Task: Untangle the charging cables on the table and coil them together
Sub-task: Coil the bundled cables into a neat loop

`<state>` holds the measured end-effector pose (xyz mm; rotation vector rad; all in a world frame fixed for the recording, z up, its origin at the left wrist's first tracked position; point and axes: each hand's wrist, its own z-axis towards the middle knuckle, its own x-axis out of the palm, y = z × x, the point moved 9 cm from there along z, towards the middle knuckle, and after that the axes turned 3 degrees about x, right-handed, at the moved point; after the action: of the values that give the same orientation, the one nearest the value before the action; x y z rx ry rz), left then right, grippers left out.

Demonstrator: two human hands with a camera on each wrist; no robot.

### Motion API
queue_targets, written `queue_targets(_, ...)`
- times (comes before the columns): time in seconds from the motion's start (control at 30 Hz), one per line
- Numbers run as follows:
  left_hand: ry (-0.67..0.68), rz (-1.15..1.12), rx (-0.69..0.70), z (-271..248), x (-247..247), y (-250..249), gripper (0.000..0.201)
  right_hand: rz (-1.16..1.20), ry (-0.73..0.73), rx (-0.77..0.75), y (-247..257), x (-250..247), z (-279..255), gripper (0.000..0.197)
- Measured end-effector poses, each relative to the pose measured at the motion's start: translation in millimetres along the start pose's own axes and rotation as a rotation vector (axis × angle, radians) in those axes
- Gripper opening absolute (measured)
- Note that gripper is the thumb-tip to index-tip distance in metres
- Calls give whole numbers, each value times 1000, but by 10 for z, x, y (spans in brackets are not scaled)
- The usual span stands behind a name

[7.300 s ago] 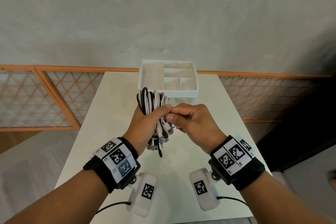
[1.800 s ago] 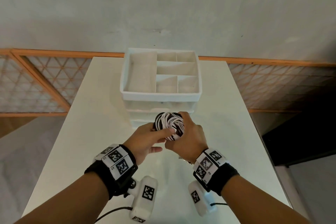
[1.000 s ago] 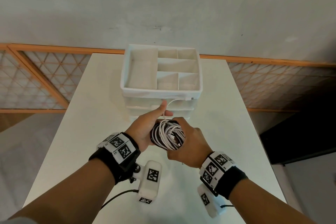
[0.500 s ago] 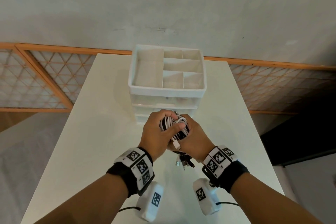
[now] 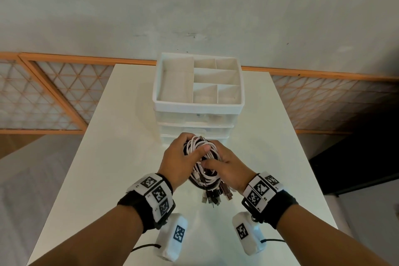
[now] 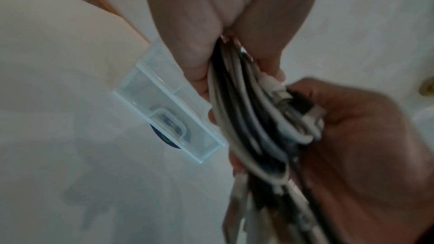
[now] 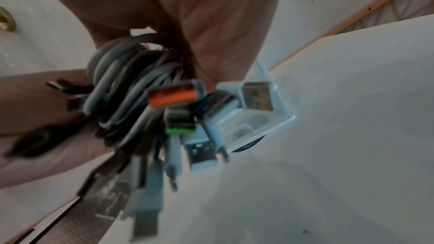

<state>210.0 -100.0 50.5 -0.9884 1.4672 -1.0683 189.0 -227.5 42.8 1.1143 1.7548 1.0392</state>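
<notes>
A coiled bundle of white and black charging cables (image 5: 203,164) hangs between both hands, just above the white table (image 5: 121,157). My left hand (image 5: 183,157) grips the bundle from the left, thumb across the white loops. From the right, my right hand (image 5: 224,168) grips the same bundle. Several USB plugs (image 5: 216,195) dangle from the bundle toward me. The left wrist view shows the cables (image 6: 253,118) pinched in the left hand. Close up in the right wrist view are the plugs (image 7: 185,118), one orange and one green inside.
A white drawer organizer (image 5: 197,101) with an open compartment tray on top stands right behind the hands, its clear drawers (image 6: 169,116) shut. The table's left and right edges drop to the floor. An orange lattice railing (image 5: 54,97) runs behind it.
The hands turned the bundle and lowered it a little toward me. The loose white end held up a second ago is now wound in, and the plugs hang down at the near side.
</notes>
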Motion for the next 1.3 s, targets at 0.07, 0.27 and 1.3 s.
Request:
queue_targets(0.07, 124, -64, -81, -6, 48, 42, 48, -28, -16, -2, -9, -18, 1, 45)
queue_targets(0.27, 301, -235, -238, -59, 93, 38, 46, 34, 21, 46, -82, 11, -15, 57)
queue_targets(1.3, -92, -897, -790, 390, 537, 552, 10, -652, -355, 159, -121, -636, 53, 91)
